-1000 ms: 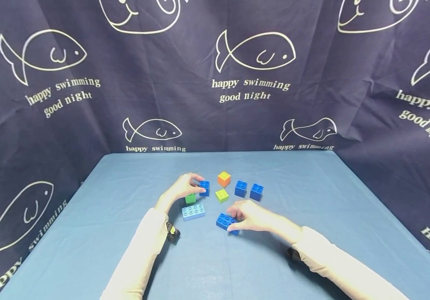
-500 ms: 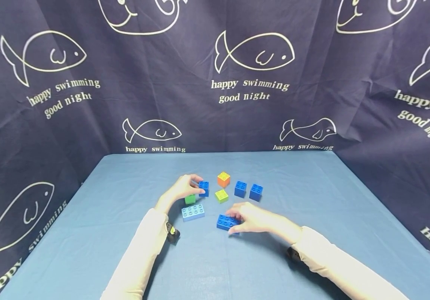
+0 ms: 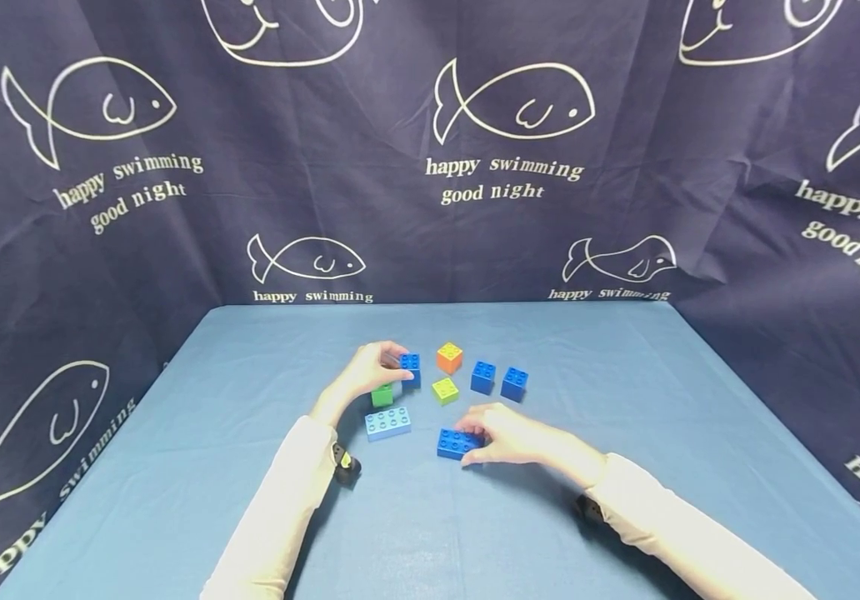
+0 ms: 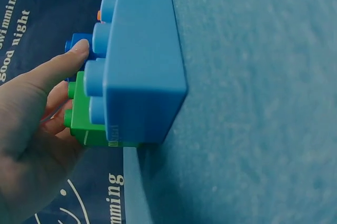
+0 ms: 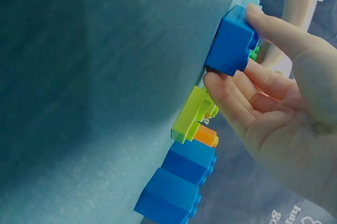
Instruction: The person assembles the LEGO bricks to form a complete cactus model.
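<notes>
My left hand (image 3: 366, 371) pinches a square dark blue toy brick (image 3: 411, 372) between thumb and fingers at the left of the group. Just beneath that hand stands a green brick (image 3: 382, 395), partly covered by it. Nearer to me lies a long light blue brick (image 3: 388, 423), which fills much of the left wrist view. My right hand (image 3: 508, 435) grips a long dark blue brick (image 3: 456, 444) by its right end, thumb on the near side and fingers on the far side. In the right wrist view this brick (image 5: 231, 42) sits between thumb and fingertips.
Beyond the hands are an orange brick (image 3: 448, 358), a flat lime brick (image 3: 445, 391) and two more square dark blue bricks (image 3: 483, 377). All stand on a blue cloth-covered table (image 3: 415, 533). Dark fish-print curtains (image 3: 400, 208) hang at its back and sides.
The long dark blue brick has turned from slanted to nearly straight across in my right hand. My left hand has lifted the square dark blue brick slightly.
</notes>
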A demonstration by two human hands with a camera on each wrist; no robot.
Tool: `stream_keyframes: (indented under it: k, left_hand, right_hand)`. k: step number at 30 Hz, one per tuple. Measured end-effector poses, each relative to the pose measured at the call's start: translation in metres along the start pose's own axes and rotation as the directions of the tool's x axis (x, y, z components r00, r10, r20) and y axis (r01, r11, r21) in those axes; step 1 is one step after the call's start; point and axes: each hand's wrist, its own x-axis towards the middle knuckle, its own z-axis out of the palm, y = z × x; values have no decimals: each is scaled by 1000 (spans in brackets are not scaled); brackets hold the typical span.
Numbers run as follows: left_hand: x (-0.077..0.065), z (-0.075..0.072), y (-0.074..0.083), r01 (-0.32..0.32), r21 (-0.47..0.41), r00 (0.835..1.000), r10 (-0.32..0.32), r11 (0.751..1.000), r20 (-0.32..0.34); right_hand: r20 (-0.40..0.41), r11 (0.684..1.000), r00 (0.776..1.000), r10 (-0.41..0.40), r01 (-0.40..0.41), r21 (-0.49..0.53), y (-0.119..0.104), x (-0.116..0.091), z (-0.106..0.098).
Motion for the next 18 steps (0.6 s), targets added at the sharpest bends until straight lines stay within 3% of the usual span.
stream_keyframes:
  k: [5, 18]
  left_hand:
    - [0, 1, 3, -27, -8, 999, 27, 1000, -34]
    - [-8, 3, 9, -98, -24, 988, 95, 995, -120]
  right_hand:
    - [-55, 998, 997, -45, 43, -39, 3, -1, -4]
    - [-180, 996, 983, -22, 6, -84, 12, -2, -17]
